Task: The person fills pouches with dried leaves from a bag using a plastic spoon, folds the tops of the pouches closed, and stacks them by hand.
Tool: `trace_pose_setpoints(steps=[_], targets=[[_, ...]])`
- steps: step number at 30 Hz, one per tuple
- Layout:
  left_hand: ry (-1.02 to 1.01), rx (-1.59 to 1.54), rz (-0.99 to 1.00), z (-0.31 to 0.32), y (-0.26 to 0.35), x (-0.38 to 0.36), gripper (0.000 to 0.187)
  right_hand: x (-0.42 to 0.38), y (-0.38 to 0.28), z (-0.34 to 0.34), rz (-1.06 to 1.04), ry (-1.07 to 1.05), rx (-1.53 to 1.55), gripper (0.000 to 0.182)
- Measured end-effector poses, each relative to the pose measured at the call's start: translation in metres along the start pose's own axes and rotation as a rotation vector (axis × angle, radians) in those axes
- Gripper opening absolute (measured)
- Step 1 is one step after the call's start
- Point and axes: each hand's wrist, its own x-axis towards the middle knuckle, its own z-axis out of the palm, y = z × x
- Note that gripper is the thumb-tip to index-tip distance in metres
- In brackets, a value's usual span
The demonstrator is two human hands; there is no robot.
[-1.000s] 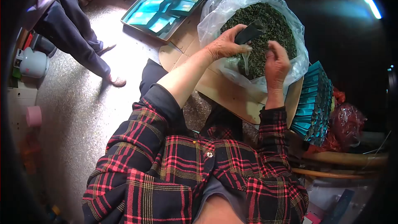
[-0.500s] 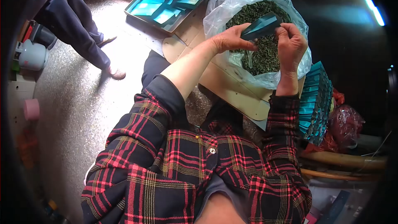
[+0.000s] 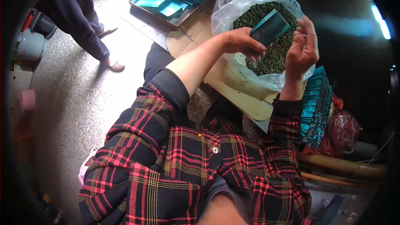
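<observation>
My left hand (image 3: 245, 41) is closed around a dark teal packet (image 3: 270, 28), which it holds tilted above a clear plastic bag (image 3: 225, 10) of dried leaves (image 3: 275, 60). The packet's upper end looks spread, with a lighter inside showing. Just right of it, my right hand (image 3: 303, 49) is raised with fingers apart and nothing in it. A small pale, clear piece shows below my left fingers; I cannot make out what it is.
A shallow box (image 3: 175, 21) of teal packets lies beyond the cardboard (image 3: 237, 96). More teal packets (image 3: 314, 108) stand stacked at right, beside a red plastic bag (image 3: 343, 129). Another person's legs (image 3: 79, 21) are at left. A pink roll-like object (image 3: 28, 100) is at far left.
My right hand has let go of the packet and moved slightly right, its fingers opening. My left hand has turned the packet more upright, and its end has spread.
</observation>
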Motion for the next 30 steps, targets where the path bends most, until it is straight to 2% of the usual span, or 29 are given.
trace_pose_setpoints(steps=[3, 4, 7, 12, 14, 17, 23, 28, 30], targets=[[-0.045, -0.005, -0.009, 0.003, 0.004, -0.004, 0.035, 0.000, -0.001, -0.002, -0.104, -0.183, -0.118, 0.027], [-0.073, -0.008, -0.010, 0.002, 0.005, -0.004, 0.038, 0.002, -0.001, -0.005, -0.105, -0.182, -0.122, 0.027], [-0.085, -0.020, -0.009, 0.000, 0.007, -0.007, 0.042, 0.006, -0.006, -0.014, 0.156, -0.033, 0.016, 0.028], [-0.138, -0.019, -0.028, 0.000, 0.010, -0.006, 0.045, 0.002, 0.013, -0.020, 0.182, -0.086, 0.016, 0.027], [-0.162, -0.021, -0.033, -0.001, 0.009, -0.008, 0.046, 0.001, 0.016, -0.022, 0.262, -0.123, 0.113, 0.026], [-0.164, -0.043, -0.036, 0.000, 0.009, -0.010, 0.037, -0.001, 0.020, -0.026, 0.327, -0.150, 0.176, 0.024], [-0.156, -0.038, -0.017, 0.002, 0.013, -0.016, 0.041, -0.001, 0.022, -0.035, 0.493, -0.179, 0.324, 0.020], [-0.228, -0.025, -0.038, 0.001, 0.012, -0.013, 0.037, -0.001, 0.024, -0.041, 0.513, -0.229, 0.406, 0.019], [-0.263, -0.016, -0.045, 0.000, 0.014, -0.013, 0.037, -0.002, 0.024, -0.041, 0.495, -0.218, 0.581, 0.019]])
